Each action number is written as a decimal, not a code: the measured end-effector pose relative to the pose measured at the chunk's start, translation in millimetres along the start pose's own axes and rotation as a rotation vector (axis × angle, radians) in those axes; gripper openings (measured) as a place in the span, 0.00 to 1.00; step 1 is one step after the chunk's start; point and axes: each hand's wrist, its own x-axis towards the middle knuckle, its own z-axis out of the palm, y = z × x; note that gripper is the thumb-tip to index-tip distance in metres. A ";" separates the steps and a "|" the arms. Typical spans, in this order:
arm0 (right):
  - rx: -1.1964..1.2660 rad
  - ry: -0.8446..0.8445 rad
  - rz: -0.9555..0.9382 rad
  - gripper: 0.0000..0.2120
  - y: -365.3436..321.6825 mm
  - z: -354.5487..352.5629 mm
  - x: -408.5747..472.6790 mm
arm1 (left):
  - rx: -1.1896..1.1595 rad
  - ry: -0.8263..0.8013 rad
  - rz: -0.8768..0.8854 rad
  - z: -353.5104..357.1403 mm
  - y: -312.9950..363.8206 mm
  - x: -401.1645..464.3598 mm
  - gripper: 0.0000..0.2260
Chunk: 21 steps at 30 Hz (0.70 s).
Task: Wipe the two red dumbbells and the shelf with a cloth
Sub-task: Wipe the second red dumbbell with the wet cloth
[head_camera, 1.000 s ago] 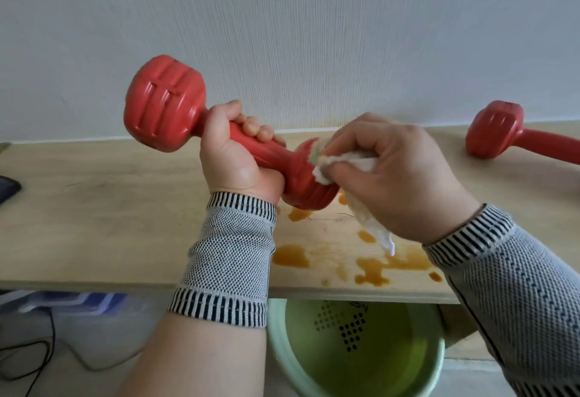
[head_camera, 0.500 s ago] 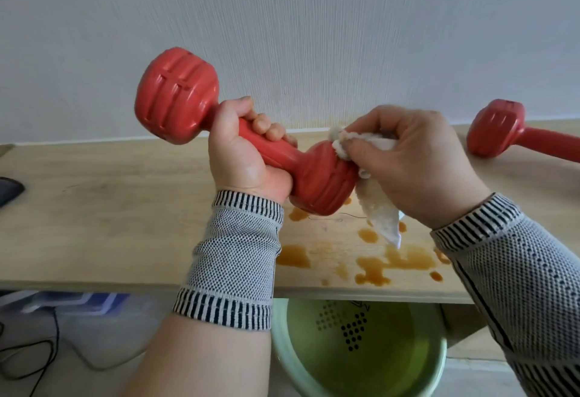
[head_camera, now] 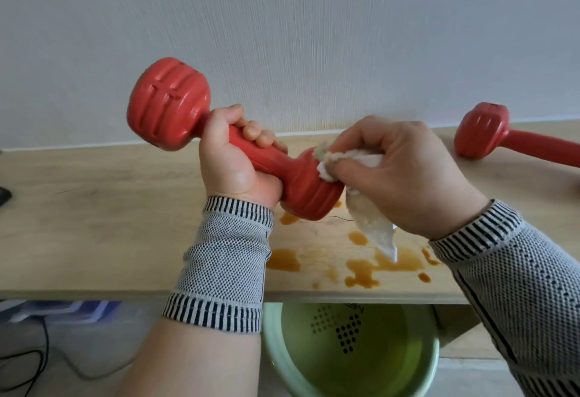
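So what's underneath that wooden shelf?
Below the shelf sits a green basin with a dotted pattern inside, plus black cables at left. The shelf and arms cover the rest.

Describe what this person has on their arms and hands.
Both hands are bare: no gloves, rings or watch visible. The left hand has a short grey knitted wrist sleeve with black-and-white striped bands at both ends, and the forearm below it is bare. The right hand emerges from a longer sleeve of the same grey knit with a striped cuff.

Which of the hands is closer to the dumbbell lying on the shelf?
The right hand. It sits just left of the lying dumbbell, with bare shelf between them. The left hand is farther left, gripping the other dumbbell.
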 end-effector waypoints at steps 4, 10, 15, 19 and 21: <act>-0.008 0.141 0.120 0.02 11.8 -12.0 6.0 | -0.116 -0.003 -0.063 -5.4 1.0 1.2 0.12; 0.185 0.151 0.071 0.03 2.9 -16.9 -1.5 | -0.227 -0.014 -0.073 -7.6 5.0 5.3 0.12; -0.004 -0.042 -0.119 0.02 -9.0 -7.2 -4.5 | -0.208 0.008 -0.088 -9.9 2.2 7.5 0.11; 0.044 0.014 -0.016 0.02 0.4 -8.9 2.2 | -0.160 -0.037 -0.086 -11.1 -0.3 3.0 0.12; 0.153 0.006 0.065 0.03 2.9 -13.0 4.3 | -0.139 -0.075 -0.091 -9.3 -1.8 0.7 0.12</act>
